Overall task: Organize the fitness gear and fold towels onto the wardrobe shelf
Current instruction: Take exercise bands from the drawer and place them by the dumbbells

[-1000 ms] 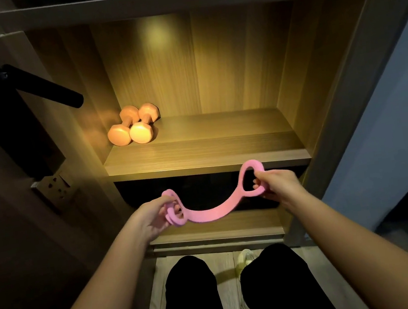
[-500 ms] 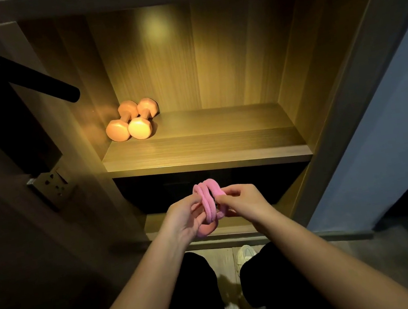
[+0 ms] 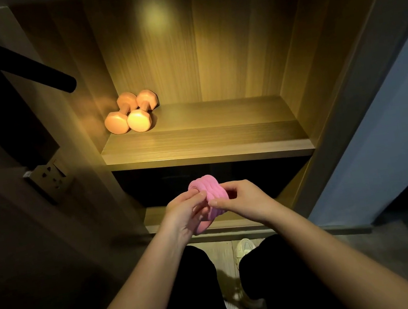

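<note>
The pink resistance band, wound into a tight coil of several loops, is up in the air between both hands, in front of the dark opening under the lit wardrobe shelf. Its top bulges above the fingertips and its lower edge shows beneath the left hand. On that shelf, well apart from the band, two orange dumbbells lie side by side and touching in the back left corner. At the left a black door handle juts toward the wardrobe, with a metal latch plate below it. Beneath the hands are dark-clad legs and a pale shoe on the floor. The left hand's fingers curl round the coil's left side with the thumb pressed on its face. The right hand grips the coil's right side, thumb in front and fingers curled behind.
</note>
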Demonstrator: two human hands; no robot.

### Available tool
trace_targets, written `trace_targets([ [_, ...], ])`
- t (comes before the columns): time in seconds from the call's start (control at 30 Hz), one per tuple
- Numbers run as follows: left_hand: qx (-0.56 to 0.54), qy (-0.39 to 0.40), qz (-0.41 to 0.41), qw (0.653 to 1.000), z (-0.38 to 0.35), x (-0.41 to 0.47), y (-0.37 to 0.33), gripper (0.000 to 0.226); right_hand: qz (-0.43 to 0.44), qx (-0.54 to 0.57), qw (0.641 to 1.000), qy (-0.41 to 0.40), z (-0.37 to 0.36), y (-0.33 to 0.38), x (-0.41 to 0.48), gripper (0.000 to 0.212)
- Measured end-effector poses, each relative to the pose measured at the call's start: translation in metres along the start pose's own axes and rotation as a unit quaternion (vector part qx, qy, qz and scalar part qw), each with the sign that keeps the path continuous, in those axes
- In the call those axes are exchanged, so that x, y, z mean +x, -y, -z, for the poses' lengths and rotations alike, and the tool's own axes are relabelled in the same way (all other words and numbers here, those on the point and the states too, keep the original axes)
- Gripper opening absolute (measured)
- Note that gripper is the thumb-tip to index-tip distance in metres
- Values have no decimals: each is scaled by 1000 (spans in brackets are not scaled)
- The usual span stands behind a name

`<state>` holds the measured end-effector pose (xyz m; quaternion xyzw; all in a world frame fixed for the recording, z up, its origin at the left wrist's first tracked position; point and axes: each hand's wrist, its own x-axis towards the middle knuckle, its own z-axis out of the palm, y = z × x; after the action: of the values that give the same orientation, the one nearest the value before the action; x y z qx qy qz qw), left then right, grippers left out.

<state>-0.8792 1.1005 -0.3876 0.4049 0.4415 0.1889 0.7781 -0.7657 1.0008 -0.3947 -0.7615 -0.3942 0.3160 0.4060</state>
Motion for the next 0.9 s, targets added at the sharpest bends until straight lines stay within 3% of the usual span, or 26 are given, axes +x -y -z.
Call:
trace_targets([
  [0.17, 12, 12, -4, 1000, 3, 0, -1, 19, 11, -102, 993, -64, 1, 7, -1, 32],
  [0.23, 96, 35, -32, 994, 9, 3, -2, 17, 17, -109, 991, -72, 3, 10, -3, 28],
  [0.3, 267, 37, -109, 957, 20, 6, -6, 18, 21, -111, 992, -56, 10, 14, -5, 27],
  [0.37, 395, 21, -217, 893, 32, 9, -12, 22, 31, -116, 992, -27, 21, 19, -6, 28],
  [0.43, 450, 78, -282, 844, 40, 11, -18, 45, 52, -120, 991, 8, 31, 25, -8, 29],
  [0.53, 489, 194, -286, 801, 37, 7, -22, 69, 79, -99, 990, 62, 43, 38, -10, 34],
  [0.63, 479, 140, -347, 794, 27, 5, -24, 45, 98, -65, 990, 76, 52, 44, -8, 36],
  [0.73, 464, 72, -372, 801, 17, 4, -27, 17, 107, -17, 994, 28, 52, 40, -8, 47],
  [0.83, 433, 44, -348, 830, 10, 7, -33, 12, 99, 43, 993, -42, 40, 33, -8, 47],
  [0.9, 405, 38, -325, 854, 8, 9, -38, 12, 71, 156, 984, -54, 31, 30, -8, 41],
])
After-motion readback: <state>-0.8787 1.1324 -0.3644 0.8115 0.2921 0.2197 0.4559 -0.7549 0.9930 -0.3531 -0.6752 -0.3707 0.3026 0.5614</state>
